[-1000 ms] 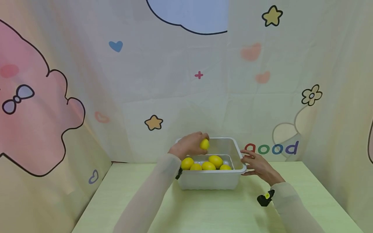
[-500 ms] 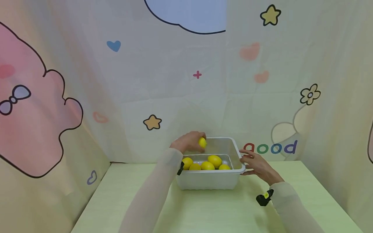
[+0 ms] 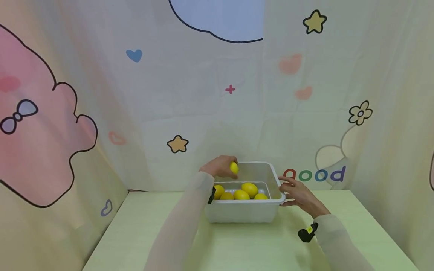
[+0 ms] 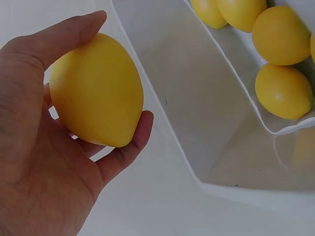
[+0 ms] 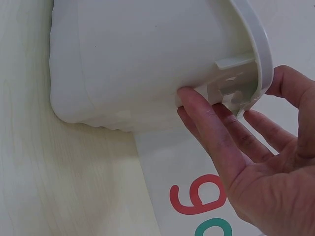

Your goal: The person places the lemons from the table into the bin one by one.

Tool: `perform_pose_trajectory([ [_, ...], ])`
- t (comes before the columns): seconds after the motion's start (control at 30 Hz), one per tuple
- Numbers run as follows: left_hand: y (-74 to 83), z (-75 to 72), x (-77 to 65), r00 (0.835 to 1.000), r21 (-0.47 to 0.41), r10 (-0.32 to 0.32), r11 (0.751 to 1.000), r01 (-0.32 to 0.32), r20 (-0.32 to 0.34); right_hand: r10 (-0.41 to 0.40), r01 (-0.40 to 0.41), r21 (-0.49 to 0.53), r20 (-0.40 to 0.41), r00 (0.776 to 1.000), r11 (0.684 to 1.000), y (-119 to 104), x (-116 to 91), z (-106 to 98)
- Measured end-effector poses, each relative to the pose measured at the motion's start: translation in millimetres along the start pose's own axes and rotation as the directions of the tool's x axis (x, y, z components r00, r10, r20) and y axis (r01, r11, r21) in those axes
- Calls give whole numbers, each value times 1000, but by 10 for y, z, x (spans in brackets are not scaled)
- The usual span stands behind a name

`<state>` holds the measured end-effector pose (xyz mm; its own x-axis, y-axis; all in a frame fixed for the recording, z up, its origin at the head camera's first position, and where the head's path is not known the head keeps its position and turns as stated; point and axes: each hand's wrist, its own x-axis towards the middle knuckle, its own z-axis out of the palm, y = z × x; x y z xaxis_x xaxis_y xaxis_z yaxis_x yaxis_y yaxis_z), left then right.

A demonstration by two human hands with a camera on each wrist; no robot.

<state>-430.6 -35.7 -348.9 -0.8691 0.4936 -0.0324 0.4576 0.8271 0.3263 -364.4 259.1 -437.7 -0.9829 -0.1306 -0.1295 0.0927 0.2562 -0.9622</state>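
Observation:
A yellow lemon (image 4: 96,91) is held between the thumb and fingers of my left hand (image 3: 218,166). In the head view this hand hangs at the back left of a white plastic box (image 3: 242,212), about level with its rim. Several more lemons (image 3: 249,189) lie inside the box. My right hand (image 3: 301,194) is at the box's right side, with spread, fairly straight fingers. In the right wrist view its fingertips (image 5: 188,96) touch the outer wall below the rim, and another digit's tip is hidden behind the rim.
The box stands on a pale wooden table (image 3: 234,246) near its back edge. A printed cloth (image 3: 203,94) hangs behind and along both sides. Each wrist wears a small black device (image 3: 306,233). A thin pale edge (image 4: 236,73) runs inside the box around the lemons.
My left hand has shifted slightly left with the lemon in it. The right hand keeps its place on the box. The head view has tilted a little.

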Motion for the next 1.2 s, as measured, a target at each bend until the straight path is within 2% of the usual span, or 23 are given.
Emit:
perform_pose_trajectory([
  [0.3, 6, 9, 73, 1000, -20, -22, 1000, 22, 11, 11, -11, 2, 2, 1000, 1000, -6, 27, 7],
  [0.6, 17, 13, 126, 1000, 3, -20, 1000, 20, 3, -2, 2, 1, 7, 1000, 1000, -18, 27, -10],
  [0.93, 48, -9, 111, 1000, 30, 23, 999, -22, -13, -2, 2, 0, 8, 1000, 1000, -7, 44, -18],
  [1.2, 91, -3, 44, 1000, 41, 10, 999, -9, -11, 5, -4, -1, 10, 1000, 1000, 23, 33, -26],
])
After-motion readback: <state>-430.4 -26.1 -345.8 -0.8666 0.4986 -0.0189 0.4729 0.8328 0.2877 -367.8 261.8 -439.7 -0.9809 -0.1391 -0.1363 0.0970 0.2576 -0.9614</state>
